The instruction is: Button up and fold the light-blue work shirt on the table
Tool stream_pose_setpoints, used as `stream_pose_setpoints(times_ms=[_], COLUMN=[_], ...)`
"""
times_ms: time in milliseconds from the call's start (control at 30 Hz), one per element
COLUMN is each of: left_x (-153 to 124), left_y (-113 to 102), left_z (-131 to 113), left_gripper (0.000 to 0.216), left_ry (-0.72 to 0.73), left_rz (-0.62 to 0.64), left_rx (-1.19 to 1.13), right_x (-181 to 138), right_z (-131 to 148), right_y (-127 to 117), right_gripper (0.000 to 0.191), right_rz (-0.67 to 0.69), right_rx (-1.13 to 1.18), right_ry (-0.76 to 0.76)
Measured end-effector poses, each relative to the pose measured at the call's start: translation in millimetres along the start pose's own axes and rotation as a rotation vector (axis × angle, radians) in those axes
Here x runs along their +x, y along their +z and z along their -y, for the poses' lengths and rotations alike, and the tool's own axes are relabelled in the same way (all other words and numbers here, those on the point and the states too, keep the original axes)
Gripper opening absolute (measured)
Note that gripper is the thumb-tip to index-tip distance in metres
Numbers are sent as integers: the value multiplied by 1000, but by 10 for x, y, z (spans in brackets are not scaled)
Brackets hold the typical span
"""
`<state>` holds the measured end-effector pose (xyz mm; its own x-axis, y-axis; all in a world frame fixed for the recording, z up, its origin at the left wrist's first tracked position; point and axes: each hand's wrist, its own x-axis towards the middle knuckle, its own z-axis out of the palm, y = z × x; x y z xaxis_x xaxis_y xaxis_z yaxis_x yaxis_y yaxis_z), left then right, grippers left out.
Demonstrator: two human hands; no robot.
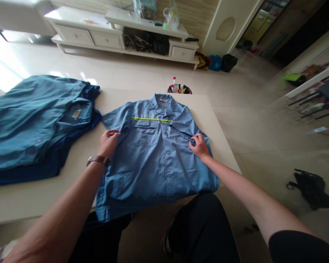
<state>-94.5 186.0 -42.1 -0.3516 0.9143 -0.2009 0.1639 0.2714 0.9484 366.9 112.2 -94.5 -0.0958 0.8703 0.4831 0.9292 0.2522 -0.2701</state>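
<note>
A pale tiled floor [252, 124] is seen around a light counter [38, 197], which fills the lower left of the view. On the counter's left part a pile of blue garments [35, 124] is spread, with a darker blue layer underneath and a small label on the top piece. Against the far wall a long white cabinet [120, 36] with drawers is set, well apart from the counter.

The blue work shirt [153, 160] is laid front up near the counter's right side, buttoned, collar away from the person, with its hem hung slightly over the near edge. It lies just beside the pile without being covered by it. 1 yellow-green stripe [150, 119] is run across the chest above 2 pockets. The shirt's right side is folded inward along a slanted edge.

A black bag [309, 186] is left on the floor at the right. A small waste bin [179, 88] is seen beyond the counter's far edge.

The left hand [108, 142] is placed at the shirt's left shoulder, its grip pressed together on the cloth there. The right hand [199, 146] is set on the folded right edge, its grip pinching that fold. A wristwatch [98, 160] is worn on the left wrist.
</note>
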Motion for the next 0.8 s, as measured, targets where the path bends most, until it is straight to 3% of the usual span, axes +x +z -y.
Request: stream_pose_setpoints(times_ms=[233,600,800], left_x=[-17,18,72], left_y=[9,25,-16], left_z=[-14,39,51], left_gripper=[35,30,45], left_ry=[1,2,-138], left_rz=[-7,-2,-167], left_rx=[2,12,-83], right_x=[25,34,57], right_z=[-1,59,71], right_y=[9,-83,-82], right_gripper=[23,35,34], right_rz=[-2,60,85], right_rx=[67,-24,1], right_ry=[-64,18,-2])
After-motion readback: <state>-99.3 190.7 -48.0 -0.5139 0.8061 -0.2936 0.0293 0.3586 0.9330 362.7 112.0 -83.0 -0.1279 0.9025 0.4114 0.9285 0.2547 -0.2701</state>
